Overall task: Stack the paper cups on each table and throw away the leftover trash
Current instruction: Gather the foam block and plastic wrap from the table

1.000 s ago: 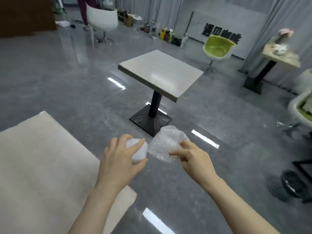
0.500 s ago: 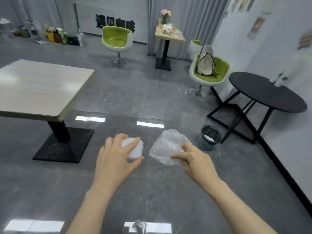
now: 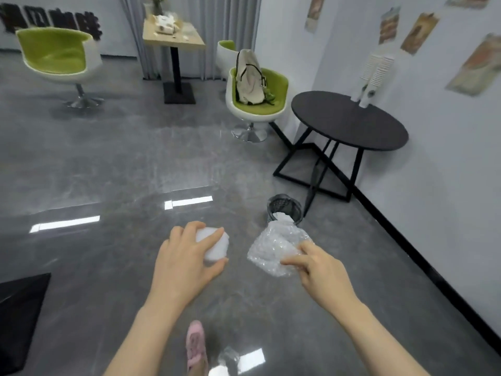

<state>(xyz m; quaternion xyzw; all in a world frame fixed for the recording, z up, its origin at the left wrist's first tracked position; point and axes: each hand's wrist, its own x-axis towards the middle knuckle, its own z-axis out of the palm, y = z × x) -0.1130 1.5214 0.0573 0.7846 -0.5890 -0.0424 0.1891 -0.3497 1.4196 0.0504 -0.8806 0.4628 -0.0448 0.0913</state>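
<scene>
My left hand (image 3: 184,261) grips a white crumpled wad (image 3: 215,244), fingers curled round it. My right hand (image 3: 317,267) pinches a crumpled clear plastic wrap (image 3: 273,246) between thumb and fingers. Both are held out at waist height over the grey floor. Just beyond the wrap, a small black mesh trash bin (image 3: 284,207) stands on the floor with white trash inside. A tall stack of white paper cups (image 3: 375,69) stands at the far edge of the round black table (image 3: 349,120).
A green-and-white chair (image 3: 257,96) holding a beige backpack stands left of the round table. Another green chair (image 3: 57,55) is at far left. A small wooden table (image 3: 173,36) with litter sits at the back. A black table base (image 3: 19,316) shows at lower left. My pink shoe (image 3: 195,346) is below.
The view has swung right and moved forward. The square table has left the frame, and the trash bin and round black table are nearer. Both hands keep their hold on the trash.
</scene>
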